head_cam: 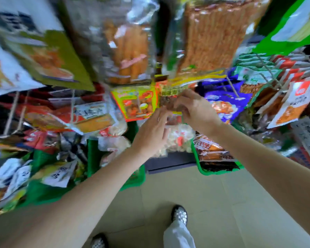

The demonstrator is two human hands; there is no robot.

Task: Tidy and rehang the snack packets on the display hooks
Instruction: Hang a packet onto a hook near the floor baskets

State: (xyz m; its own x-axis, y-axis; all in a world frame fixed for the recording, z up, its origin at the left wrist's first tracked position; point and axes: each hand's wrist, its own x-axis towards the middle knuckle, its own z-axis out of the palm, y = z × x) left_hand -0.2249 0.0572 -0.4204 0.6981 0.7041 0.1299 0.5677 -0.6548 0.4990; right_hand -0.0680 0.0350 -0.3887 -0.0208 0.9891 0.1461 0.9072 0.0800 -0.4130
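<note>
The fingers [179, 104] of the right hand [195, 111] curl round a small brown snack packet [168, 99] with a yellow-green top, pinching its lower edge. The fingers of the left hand [152, 133] lie fairly straight and loosely spread, their tips at the same packet's bottom; blur hides whether they touch it. The packet hangs mid-display, just right of a yellow-and-red packet [138, 102] and left of a blue packet [224, 104]. Beneath them sit green baskets [218, 171] of snacks, then the tiled floor [213, 203].
</note>
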